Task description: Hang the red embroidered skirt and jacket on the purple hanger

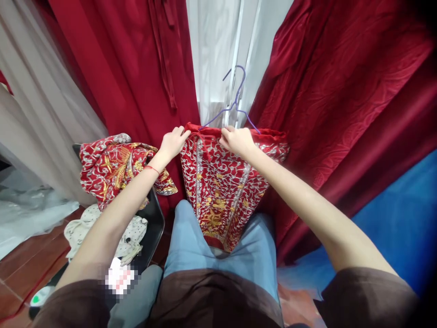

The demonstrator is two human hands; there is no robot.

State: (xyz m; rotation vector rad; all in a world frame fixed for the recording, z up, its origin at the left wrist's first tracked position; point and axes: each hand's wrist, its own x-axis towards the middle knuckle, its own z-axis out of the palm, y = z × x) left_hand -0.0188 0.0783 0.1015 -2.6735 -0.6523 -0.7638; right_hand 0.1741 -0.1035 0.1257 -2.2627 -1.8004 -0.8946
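Burgundy drapes (136,54) hang at eleven o'clock; centrally, the left hand (173,142) and right hand (238,140) pinch the embroidered red skirt's waistband (208,130), apparently keeping it taut below the purple wire hanger (235,105).

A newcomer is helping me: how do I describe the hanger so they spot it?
Find the pale gap between the dark red drapes. In front of it, just above the embroidered garment held by the left hand and right hand, is the hanger. Its thin purple wire and curved hook set it apart from the broad cloth around it.
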